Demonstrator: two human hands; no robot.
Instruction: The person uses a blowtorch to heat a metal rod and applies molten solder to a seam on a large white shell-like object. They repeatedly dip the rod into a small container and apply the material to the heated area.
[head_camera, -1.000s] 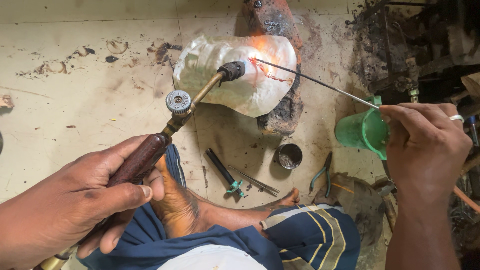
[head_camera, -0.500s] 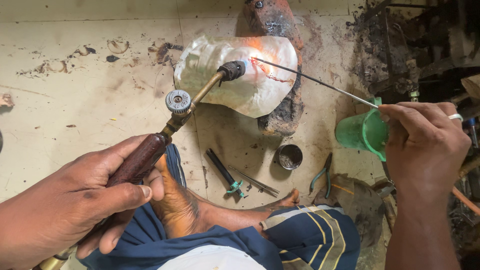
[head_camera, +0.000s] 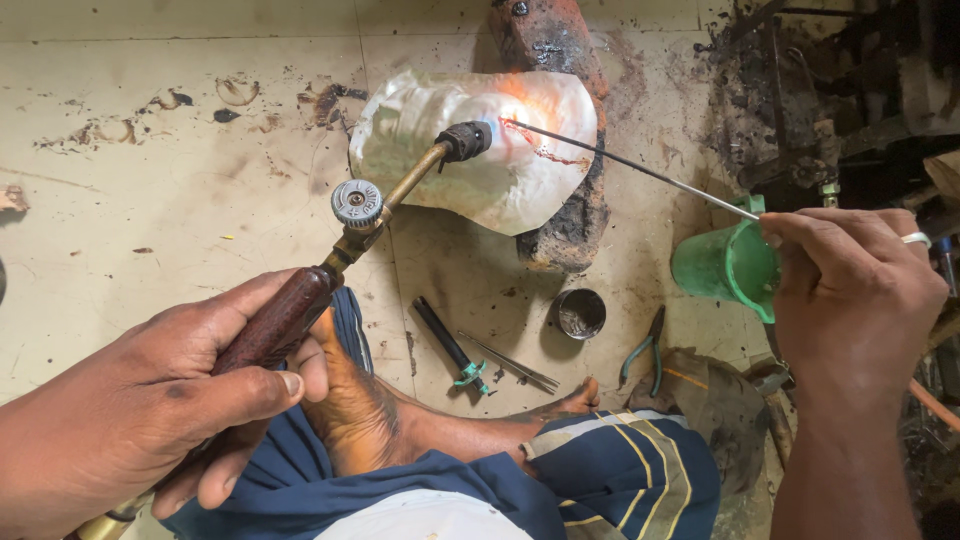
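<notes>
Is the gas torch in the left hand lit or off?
Lit: the torch nozzle shows a small blue flame, and the shiny metal piece glows orange there.

I'm looking down at a pale, cream-coloured tiled floor (head_camera: 150, 250), grimy, with rusty ring stains and dark scorch marks (head_camera: 235, 95) scattered across its upper left. Thin grout lines cross it. Toward the upper right the surface turns black with soot, beside a heap of dark, dirty metal clutter (head_camera: 850, 110). Light is even and soft.
</notes>
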